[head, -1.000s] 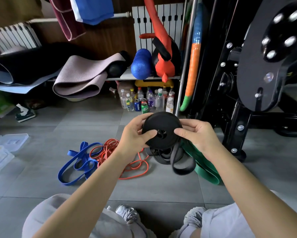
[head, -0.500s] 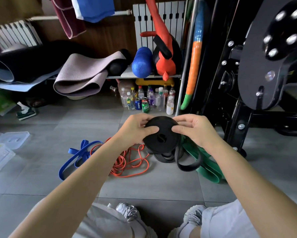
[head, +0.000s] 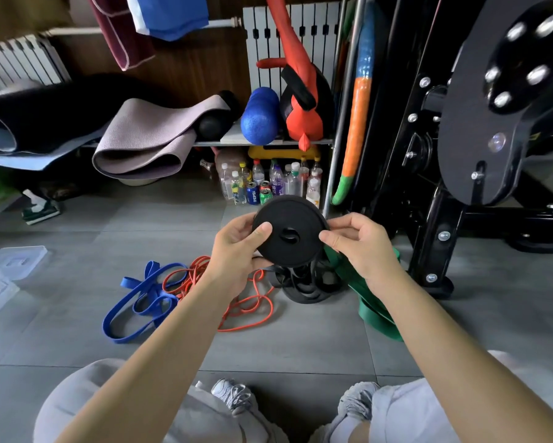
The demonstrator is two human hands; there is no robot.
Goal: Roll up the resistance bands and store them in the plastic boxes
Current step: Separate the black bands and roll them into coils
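**Black band nearly rolled, boxes still waiting off to the side**

Containers first: the plastic boxes (head: pixel 16 260) are sitting way off to the left of the grip, at the edge of the view, on the floor (head: pixel 77 228). They're clear with pale lids, and I honestly can't tell what's lying inside them. Every band I can see is lying outside them.

The black band roll (head: pixel 289 235) is being held up off the floor, flat face pointing at the camera. The left hand (head: pixel 236 247) is clamping its left edge with the thumb pressing on the face. The right hand (head: pixel 361 247) is pinching the right edge, so both sides of the grip are closed on the roll. The loose tail (head: pixel 303 282) is hanging straight below the grip and bunching up on the floor.

The green band (head: pixel 374 302) is lying just below and right of the grip, partly under the right wrist. The orange band (head: pixel 236 298) is sprawling below-left of it, and the blue band (head: pixel 141 305) is further left again. A bunch of bottles (head: pixel 268 183) is standing just beyond the grip.

Compared with half a second ago, the roll is sitting a bit higher and facing the camera more squarely. The big loop that was dangling out to the right is now tucked in under the roll.
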